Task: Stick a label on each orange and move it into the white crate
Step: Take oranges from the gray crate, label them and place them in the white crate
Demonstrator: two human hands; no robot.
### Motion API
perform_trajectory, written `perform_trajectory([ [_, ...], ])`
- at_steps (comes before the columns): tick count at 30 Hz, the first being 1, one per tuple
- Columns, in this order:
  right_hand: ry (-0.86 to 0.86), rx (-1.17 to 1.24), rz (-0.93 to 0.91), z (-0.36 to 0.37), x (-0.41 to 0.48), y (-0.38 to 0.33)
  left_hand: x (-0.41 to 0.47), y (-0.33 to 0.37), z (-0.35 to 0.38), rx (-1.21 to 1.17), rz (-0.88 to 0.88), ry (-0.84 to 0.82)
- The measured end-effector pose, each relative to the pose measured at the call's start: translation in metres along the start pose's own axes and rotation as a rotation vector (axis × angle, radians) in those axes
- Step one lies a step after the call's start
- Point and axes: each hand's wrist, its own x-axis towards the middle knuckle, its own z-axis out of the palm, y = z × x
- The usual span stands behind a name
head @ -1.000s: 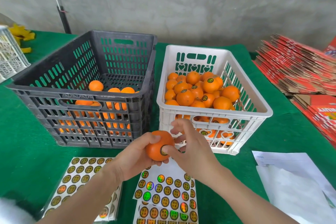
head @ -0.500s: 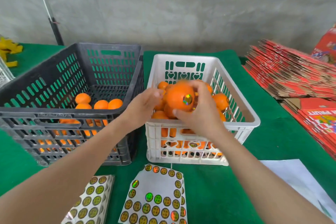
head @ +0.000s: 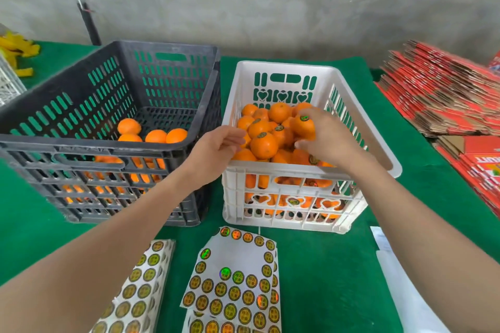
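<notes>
On the green-clothed table (head: 324, 265) a dark grey crate (head: 81, 143) holding loose oranges (head: 155, 136) stands just beside the white crate (head: 284, 66); sticker sheets (head: 235, 286) lie in front. The right hand (head: 330, 140) reaches into the white crate, fingers curled round a labelled orange (head: 304, 127) atop the heap; the left hand (head: 216, 149) hovers at the near-left rim, fingers relaxed, holding nothing.

An orange (head: 304, 128), a shiny round label (head: 304, 117) on its top, is held by the right hand (head: 330, 140) atop the heap of labelled oranges (head: 263, 144) in the white crate (head: 284, 69); sheets of unused labels (head: 235, 289) lie flat just before it.
</notes>
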Motion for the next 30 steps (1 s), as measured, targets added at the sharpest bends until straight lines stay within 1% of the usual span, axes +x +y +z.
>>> perform_trajectory([
  [1,0.199,0.182,-0.1,0.001,-0.017,-0.015,-0.004,0.001,0.0,-0.051,-0.002,0.022],
  [2,0.334,0.361,-0.216,0.006,-0.035,-0.029,-0.009,0.001,-0.001,-0.103,-0.001,0.043],
  [3,0.367,0.491,-0.315,0.014,-0.054,-0.044,-0.014,0.002,-0.002,-0.148,-0.002,0.061],
  [4,0.302,0.547,-0.38,0.027,-0.071,-0.056,-0.019,0.002,-0.002,-0.184,-0.004,0.076],
  [5,0.154,0.538,-0.388,0.045,-0.084,-0.065,-0.023,0.003,-0.003,-0.214,-0.002,0.088],
  [6,-0.058,0.472,-0.344,0.065,-0.093,-0.07,-0.027,0.003,-0.004,-0.246,0.0,0.097],
  [7,-0.289,0.339,-0.282,0.087,-0.098,-0.071,-0.033,0.002,-0.005,-0.274,0.004,0.103],
  [8,-0.482,0.194,-0.217,0.109,-0.1,-0.067,-0.041,0.001,-0.006,-0.3,0.008,0.108],
  [9,-0.606,0.094,-0.145,0.127,-0.101,-0.064,-0.049,-0.002,-0.007,-0.315,0.009,0.114],
  [10,-0.666,0.036,-0.086,0.141,-0.103,-0.062,-0.059,-0.008,-0.006,-0.319,-0.001,0.121],
  [11,-0.675,0.008,-0.04,0.152,-0.104,-0.06,-0.069,-0.016,-0.006,-0.312,-0.033,0.126],
  [13,-0.62,0.002,0.012,0.168,-0.105,-0.059,-0.087,-0.038,-0.003,-0.316,-0.169,0.125],
  [15,-0.524,0.055,0.003,0.175,-0.106,-0.06,-0.101,-0.063,0.003,-0.303,-0.374,0.087],
  [17,-0.427,0.171,-0.041,0.174,-0.108,-0.061,-0.114,-0.082,0.009,-0.201,-0.587,-0.01],
  [19,-0.376,0.331,-0.078,0.168,-0.108,-0.061,-0.125,-0.095,0.014,-0.203,-0.717,-0.12],
  [22,-0.313,0.488,-0.111,0.153,-0.107,-0.067,-0.134,-0.1,0.014,-0.28,-0.847,-0.263],
  [23,-0.283,0.501,-0.123,0.149,-0.108,-0.069,-0.135,-0.1,0.015,-0.337,-0.893,-0.276],
  [25,-0.129,0.436,-0.208,0.147,-0.116,-0.072,-0.134,-0.098,0.019,-0.503,-0.964,-0.254],
  [27,0.035,0.326,-0.284,0.152,-0.13,-0.074,-0.132,-0.095,0.022,-0.628,-0.984,-0.228],
  [28,0.053,0.308,-0.29,0.156,-0.138,-0.075,-0.131,-0.094,0.023,-0.659,-0.983,-0.219],
  [30,0.001,0.33,-0.245,0.163,-0.154,-0.078,-0.129,-0.093,0.024,-0.682,-0.969,-0.203],
])
